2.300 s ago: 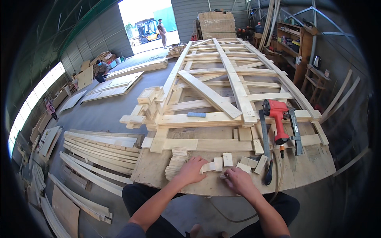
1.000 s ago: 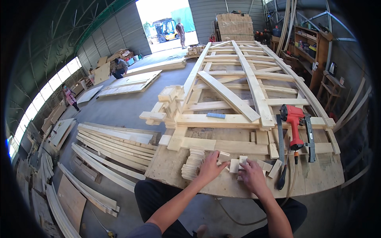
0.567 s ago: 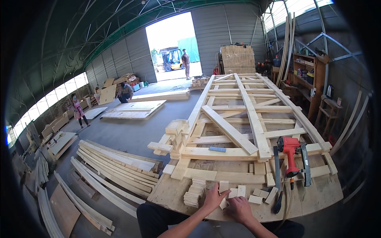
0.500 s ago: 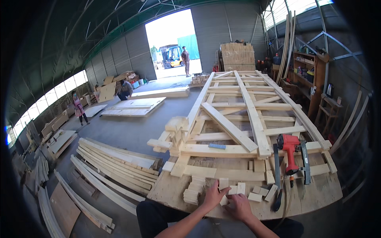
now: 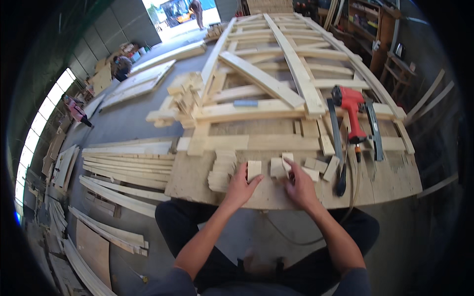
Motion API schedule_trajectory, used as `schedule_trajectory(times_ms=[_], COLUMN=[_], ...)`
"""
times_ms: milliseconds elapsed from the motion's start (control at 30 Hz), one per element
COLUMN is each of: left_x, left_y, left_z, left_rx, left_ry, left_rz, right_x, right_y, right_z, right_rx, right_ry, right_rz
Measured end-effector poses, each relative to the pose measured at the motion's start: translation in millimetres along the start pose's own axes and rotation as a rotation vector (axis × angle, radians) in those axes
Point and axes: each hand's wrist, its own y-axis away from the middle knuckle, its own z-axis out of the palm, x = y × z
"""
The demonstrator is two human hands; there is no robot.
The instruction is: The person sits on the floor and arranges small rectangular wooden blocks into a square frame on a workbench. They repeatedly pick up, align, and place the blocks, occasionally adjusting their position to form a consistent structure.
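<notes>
My left hand (image 5: 241, 185) grips a small pale wooden block (image 5: 254, 168) between thumb and fingers, at the near edge of the wooden worktop. To its right, my right hand (image 5: 300, 188) has its fingers closed on another small block (image 5: 288, 159); its fingertips are slightly blurred. A stack of thin wood pieces (image 5: 221, 170) sits just left of my left hand. More loose blocks (image 5: 316, 164) lie beyond and right of my right hand. Farther right, a red nail gun (image 5: 349, 106) rests on the worktop, its hose trailing toward me.
A large wooden frame (image 5: 259, 111) of crossed slats extends away across the worktop (image 5: 385, 182). Blocks (image 5: 185, 93) are piled at its left corner. Long boards (image 5: 126, 165) lie on the floor at left. Two people are at the far left and another stands by the doorway.
My hands have moved apart, the left one now around a block of its own. My view has tipped downward, bringing my legs and forearms further into the picture.
</notes>
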Motion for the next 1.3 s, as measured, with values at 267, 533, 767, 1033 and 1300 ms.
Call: schedule_trajectory(times_ms=[267,533,767,1033,1300], left_x=[9.1,-22.1,3.6,16.4,17.1], left_y=[12.6,18.9,20.5,15.6,19.5], left_z=[6.6,11.1,-5.5,-14.5,-9.2], left_rx=[-0.224,-0.219,-0.29,-0.337,-0.216], left_ry=[0.074,0.124,0.132,0.119,0.109], left_rz=[-0.035,0.006,0.006,0.057,0.233], right_x=[-8.9,-6.6,7.1,10.2,7.7], right_y=[4.2,6.4,8.6,8.8,6.3], right_z=[-1.6,15.3,19.7,17.4,11.2], right_rx=[-0.122,-0.261,-0.315,-0.331,-0.36], right_ry=[-0.22,-0.158,-0.52,-0.637,-0.717], right_rz=[0.059,0.105,0.254,0.3,0.366])
